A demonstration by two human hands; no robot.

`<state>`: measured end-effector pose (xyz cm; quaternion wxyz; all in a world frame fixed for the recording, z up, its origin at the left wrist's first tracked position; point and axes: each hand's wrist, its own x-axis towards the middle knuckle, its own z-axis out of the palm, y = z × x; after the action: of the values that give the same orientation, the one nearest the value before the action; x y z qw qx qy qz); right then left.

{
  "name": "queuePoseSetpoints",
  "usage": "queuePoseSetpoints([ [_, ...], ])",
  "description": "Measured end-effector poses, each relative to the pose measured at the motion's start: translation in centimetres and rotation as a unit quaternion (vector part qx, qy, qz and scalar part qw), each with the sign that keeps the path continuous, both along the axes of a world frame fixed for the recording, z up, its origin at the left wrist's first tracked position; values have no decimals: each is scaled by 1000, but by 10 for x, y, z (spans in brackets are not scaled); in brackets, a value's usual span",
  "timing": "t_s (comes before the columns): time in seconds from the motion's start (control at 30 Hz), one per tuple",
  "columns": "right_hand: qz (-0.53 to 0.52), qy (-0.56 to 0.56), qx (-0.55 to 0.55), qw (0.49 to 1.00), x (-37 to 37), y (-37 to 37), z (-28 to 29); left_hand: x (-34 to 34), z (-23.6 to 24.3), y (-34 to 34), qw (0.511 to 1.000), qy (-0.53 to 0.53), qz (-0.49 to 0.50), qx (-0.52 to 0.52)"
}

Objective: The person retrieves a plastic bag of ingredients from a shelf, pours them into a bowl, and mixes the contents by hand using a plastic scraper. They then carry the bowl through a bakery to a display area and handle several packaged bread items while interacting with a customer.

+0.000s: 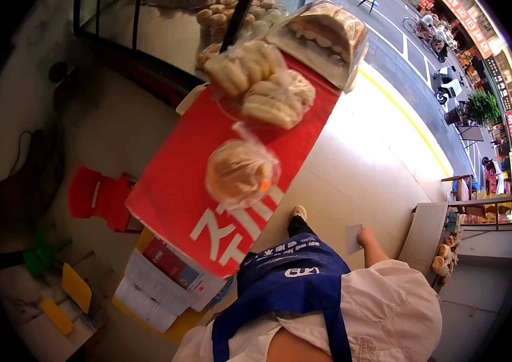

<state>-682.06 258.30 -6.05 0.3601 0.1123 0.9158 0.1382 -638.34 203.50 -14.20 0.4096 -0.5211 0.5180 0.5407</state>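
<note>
My right hand [363, 236] hangs out to the right of my blue apron [292, 271], its fingers closed on the edge of a thin, pale rectangular sheet [353, 240]. It is too small to tell whether this is card or cloth. My left hand does not show; only a white sleeve lies along the lower edge on that side. In front of me stands a red-covered table [177, 181]. On it lies a clear plastic bag of round flatbreads [239, 172]. Farther back are clear bags of pale buns [277, 99], slightly blurred.
A covered tray of buns [319, 39] sits at the table's far end, beside a glass display case [171, 30]. A red stool [96, 193] and a stand with papers [153, 289] are left. At the right is a counter [425, 235], with the street beyond.
</note>
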Motion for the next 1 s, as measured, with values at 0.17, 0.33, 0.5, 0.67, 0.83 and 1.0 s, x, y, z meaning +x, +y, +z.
queuePoseSetpoints([
  [0.17,-39,-72,76,994,-12,135,-53,-94,9,64,998,-15,-51,-19],
  [0.33,-223,104,-112,963,-94,168,-32,-206,27,151,995,-22,-95,-34],
  [0.5,-260,208,-219,917,-152,248,-62,-316,56,187,988,-28,-151,-27],
  [0.67,-260,179,-203,927,-204,230,-52,-405,57,211,986,-24,-164,-32],
  [0.83,-151,138,-136,969,-271,215,-50,-497,63,215,985,-22,-167,-33],
  [1.0,-71,105,-131,983,-394,210,-46,-558,64,228,992,-23,-121,-20],
])
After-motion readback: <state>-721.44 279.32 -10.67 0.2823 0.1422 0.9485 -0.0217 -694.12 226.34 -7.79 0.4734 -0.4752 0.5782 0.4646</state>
